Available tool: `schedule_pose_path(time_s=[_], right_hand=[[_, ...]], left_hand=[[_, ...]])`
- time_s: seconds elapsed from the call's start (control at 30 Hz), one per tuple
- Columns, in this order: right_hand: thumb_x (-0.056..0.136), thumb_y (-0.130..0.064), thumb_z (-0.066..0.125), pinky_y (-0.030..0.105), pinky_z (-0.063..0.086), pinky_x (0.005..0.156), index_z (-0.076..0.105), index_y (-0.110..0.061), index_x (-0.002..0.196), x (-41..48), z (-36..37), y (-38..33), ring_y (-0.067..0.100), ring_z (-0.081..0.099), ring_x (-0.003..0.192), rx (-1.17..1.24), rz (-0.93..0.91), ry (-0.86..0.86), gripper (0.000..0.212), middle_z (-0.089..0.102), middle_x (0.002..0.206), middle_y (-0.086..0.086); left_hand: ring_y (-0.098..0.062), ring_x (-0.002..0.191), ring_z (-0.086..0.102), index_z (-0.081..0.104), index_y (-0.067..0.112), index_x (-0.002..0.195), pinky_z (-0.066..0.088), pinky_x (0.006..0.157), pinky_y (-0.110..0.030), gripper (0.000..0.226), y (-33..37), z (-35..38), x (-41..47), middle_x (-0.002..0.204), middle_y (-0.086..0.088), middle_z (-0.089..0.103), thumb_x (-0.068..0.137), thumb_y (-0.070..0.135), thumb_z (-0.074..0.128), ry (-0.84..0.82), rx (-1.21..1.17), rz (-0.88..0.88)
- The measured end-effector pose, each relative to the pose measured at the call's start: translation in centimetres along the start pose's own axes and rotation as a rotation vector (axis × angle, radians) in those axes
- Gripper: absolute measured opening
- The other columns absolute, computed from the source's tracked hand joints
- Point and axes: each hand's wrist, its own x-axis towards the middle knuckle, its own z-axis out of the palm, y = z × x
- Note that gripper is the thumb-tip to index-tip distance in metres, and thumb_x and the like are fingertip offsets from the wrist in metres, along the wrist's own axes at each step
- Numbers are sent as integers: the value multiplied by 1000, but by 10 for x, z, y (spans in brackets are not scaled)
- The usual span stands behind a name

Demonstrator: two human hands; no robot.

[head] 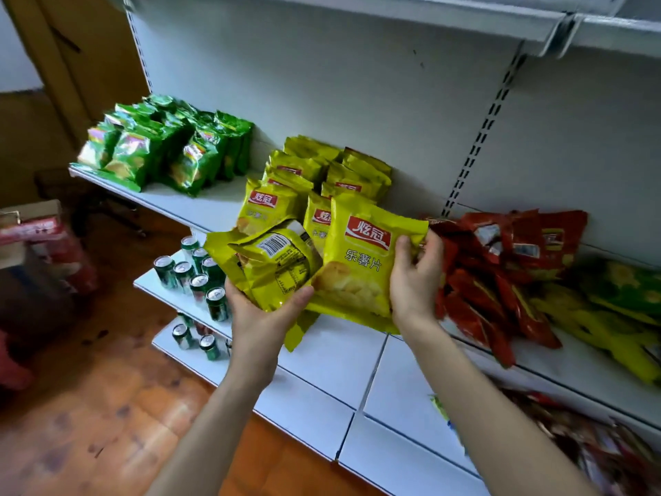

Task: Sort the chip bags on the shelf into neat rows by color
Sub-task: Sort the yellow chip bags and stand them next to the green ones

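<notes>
Adding to the yellow rows [314,170] at the middle of the shelf [214,205] looks like the step in hand. The left hand [266,309] cups a small stack of yellow bags [275,263] from beneath, fingers curled round them, barcode side up, out past the shelf's front edge. The right hand [415,277] pinches the right edge of a single yellow bag [361,259], label facing out, near the front edge just ahead of the rows. To do this well, stand that bag upright and square against the one behind, then flip the stack's bags label-forward before placing them. Green bags [168,145] fill the shelf's left end, and red bags [500,252] lie heaped to the right.
</notes>
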Motion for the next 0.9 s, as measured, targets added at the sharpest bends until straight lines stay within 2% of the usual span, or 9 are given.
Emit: schedule_pose_path(time_s=[0.07,0.17,0.23,0.33,0.43,0.53,0.67,0.77,0.9], right_hand=[[97,-14,45,-4,34,67,45,-4,122,-6,10,1,7,51,90,8,28,-26,27,53,105,-2],[94,-12,50,7,43,71,50,-17,102,-3,18,-4,-3,55,79,18,35,-173,10,57,92,-6],[87,-6,59,16,49,74,48,-21,97,16,13,-9,-2,60,79,70,66,-298,21,61,93,-2],[78,-8,69,21,52,81,41,-27,113,52,-3,-21,6,61,95,30,60,-466,48,60,106,2],[76,-6,70,14,50,78,53,-22,109,84,-10,-28,-3,56,90,-179,-48,-602,40,58,102,-6],[78,-7,70,21,50,74,57,-23,90,130,-21,-25,0,58,81,-210,-103,-434,25,60,90,-6],[82,-8,67,41,51,76,52,-31,83,205,-50,-5,23,60,85,-192,-112,-81,27,62,96,12],[83,-9,65,31,48,69,55,-16,94,248,-51,19,20,56,83,-285,-150,-3,17,59,98,16],[83,-8,64,25,42,69,53,2,109,275,-31,51,19,54,90,-375,-144,-36,30,59,105,17]], left_hand=[[-20,107,63,29,16,138,51,94,-45,103,-4,-5,8,124,-5,60,52,21,84,-29,22,-11],[-19,101,65,34,12,135,56,84,-33,91,-4,-10,23,119,-6,62,53,12,76,-15,37,11],[-22,103,64,35,11,134,56,84,-34,96,-1,-12,37,116,-5,63,48,15,80,0,53,47],[-20,101,64,39,17,126,54,86,-39,93,6,-2,54,113,-1,63,44,31,81,-1,129,100],[-17,102,62,38,16,130,54,86,-34,95,11,20,68,116,1,61,46,27,82,-44,168,153],[-16,102,62,34,12,134,53,89,-41,101,13,36,84,118,-2,59,47,28,82,-74,135,172],[-4,91,64,34,8,132,56,77,-27,100,13,51,103,110,1,61,46,29,80,-77,118,199],[5,83,63,35,15,125,54,68,-18,90,6,60,111,105,9,59,48,22,80,-84,107,208],[1,86,64,36,16,125,54,68,-18,79,-1,70,117,106,7,60,58,7,77,-74,93,204]])
